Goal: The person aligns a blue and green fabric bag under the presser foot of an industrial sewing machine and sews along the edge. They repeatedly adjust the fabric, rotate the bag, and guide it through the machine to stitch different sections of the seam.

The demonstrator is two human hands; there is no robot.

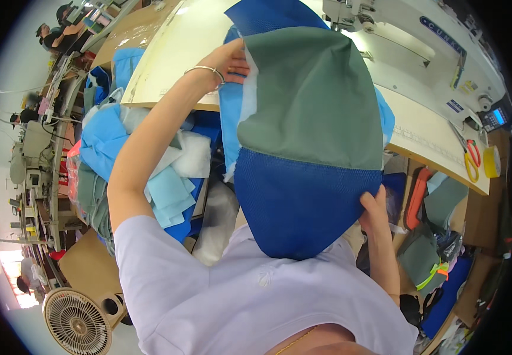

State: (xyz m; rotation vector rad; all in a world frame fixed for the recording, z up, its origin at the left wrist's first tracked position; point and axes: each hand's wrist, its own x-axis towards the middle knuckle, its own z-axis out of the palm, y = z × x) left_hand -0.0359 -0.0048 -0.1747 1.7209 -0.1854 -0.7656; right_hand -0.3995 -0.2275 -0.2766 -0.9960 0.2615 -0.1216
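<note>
Green-grey cloth stitched to blue mesh forms a sewn panel (309, 109) gripped at both sides, the left hand (230, 63) with fingers curled at its far left edge, the right hand (375, 208) with a thumb pressed on the near right edge, its other fingers mostly hidden. The panel hangs between the hands, over the near edge of a pale worktable (170, 56) and the wearer's lap. Handling it well likely calls for even, light tension, with the white backing (249, 97) smooth and the join between the fabrics unpuckered. At far right stands a white sewing machine (439, 56); nearer, yellow-handled scissors (471, 168) lie beside a yellow tape roll (492, 162). Light-blue fabric (105, 133) heaps up at left, with a round fan (78, 324) at near left and co-workers (60, 38) at far left.
</note>
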